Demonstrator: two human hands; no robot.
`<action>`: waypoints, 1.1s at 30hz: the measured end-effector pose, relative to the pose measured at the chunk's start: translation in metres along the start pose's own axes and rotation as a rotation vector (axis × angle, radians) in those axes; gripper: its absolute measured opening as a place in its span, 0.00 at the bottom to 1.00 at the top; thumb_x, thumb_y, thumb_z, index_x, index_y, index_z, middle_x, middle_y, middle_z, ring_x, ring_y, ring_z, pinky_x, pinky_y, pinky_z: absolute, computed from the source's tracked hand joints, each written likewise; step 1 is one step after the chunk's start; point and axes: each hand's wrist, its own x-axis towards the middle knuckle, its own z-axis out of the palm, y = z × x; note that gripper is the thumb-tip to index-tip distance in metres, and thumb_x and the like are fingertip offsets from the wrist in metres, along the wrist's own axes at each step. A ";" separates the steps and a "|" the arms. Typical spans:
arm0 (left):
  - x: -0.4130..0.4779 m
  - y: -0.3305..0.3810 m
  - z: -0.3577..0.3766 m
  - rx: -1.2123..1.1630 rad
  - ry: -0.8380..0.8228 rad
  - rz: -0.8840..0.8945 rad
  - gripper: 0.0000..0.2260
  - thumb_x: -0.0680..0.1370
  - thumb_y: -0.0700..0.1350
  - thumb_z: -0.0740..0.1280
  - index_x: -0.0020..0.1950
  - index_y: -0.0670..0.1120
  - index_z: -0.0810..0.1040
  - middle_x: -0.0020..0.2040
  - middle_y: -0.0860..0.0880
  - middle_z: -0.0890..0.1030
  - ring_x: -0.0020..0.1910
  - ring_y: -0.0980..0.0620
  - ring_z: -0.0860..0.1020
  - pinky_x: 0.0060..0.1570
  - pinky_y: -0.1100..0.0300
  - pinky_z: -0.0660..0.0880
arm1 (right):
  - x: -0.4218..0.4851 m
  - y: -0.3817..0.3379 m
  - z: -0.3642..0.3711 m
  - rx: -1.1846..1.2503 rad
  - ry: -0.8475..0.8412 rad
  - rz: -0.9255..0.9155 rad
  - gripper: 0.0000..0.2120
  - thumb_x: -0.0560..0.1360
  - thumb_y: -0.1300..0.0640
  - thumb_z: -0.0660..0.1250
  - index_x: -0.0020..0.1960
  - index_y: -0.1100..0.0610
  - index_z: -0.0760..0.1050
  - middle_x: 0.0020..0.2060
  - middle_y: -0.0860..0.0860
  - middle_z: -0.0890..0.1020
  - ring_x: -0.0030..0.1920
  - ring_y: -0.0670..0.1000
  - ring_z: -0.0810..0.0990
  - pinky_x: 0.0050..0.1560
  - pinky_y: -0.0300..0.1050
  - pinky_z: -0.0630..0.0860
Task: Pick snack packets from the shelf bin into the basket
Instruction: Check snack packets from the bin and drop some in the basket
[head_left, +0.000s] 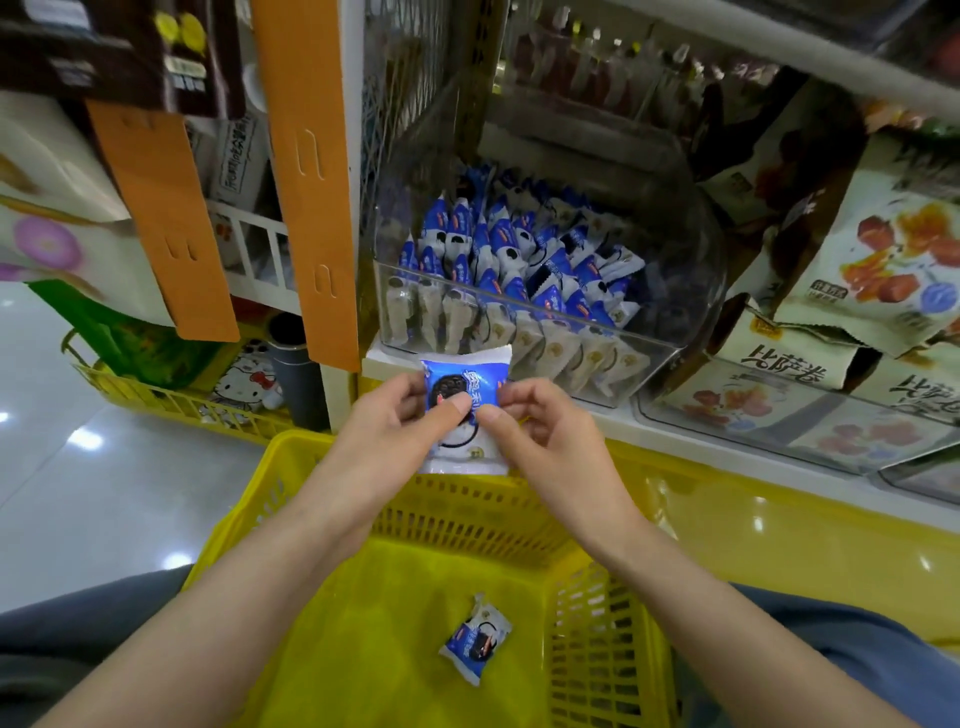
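Note:
A blue and white cookie packet (462, 379) is held upright just above the far rim of the yellow basket (395, 525). My left hand (400, 421) pinches its left side, thumb on the front. My right hand (545, 431) pinches its right edge. One more packet (475, 638) of the same kind lies on the basket floor. Behind the hands, a clear plastic shelf bin (670, 358) holds several of these packets (519, 260), standing in rows.
Cream bags of another snack (883, 249) fill the shelf to the right, above a clear tray (779, 436). Orange cardboard strips (311, 182) hang at the left. A second yellow basket (171, 400) with goods sits on the shiny floor.

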 end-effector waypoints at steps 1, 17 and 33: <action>0.000 0.004 0.000 -0.017 0.001 0.009 0.08 0.76 0.43 0.65 0.55 0.48 0.77 0.47 0.53 0.83 0.39 0.66 0.80 0.34 0.75 0.71 | 0.000 -0.005 -0.004 -0.036 -0.006 -0.066 0.05 0.73 0.49 0.67 0.47 0.47 0.73 0.40 0.45 0.80 0.38 0.46 0.77 0.43 0.47 0.77; 0.009 0.028 -0.010 -0.149 0.130 0.065 0.16 0.75 0.47 0.66 0.62 0.50 0.71 0.55 0.51 0.81 0.50 0.58 0.80 0.40 0.69 0.73 | 0.171 -0.024 -0.069 -0.848 0.012 0.131 0.19 0.76 0.56 0.65 0.64 0.63 0.71 0.60 0.60 0.77 0.58 0.57 0.76 0.60 0.48 0.71; 0.005 0.029 -0.007 -0.111 0.129 0.071 0.03 0.77 0.48 0.64 0.49 0.52 0.76 0.39 0.57 0.79 0.31 0.69 0.76 0.31 0.74 0.71 | 0.172 -0.030 -0.072 -0.547 0.306 0.128 0.13 0.72 0.57 0.70 0.55 0.60 0.78 0.51 0.55 0.81 0.48 0.49 0.78 0.50 0.39 0.73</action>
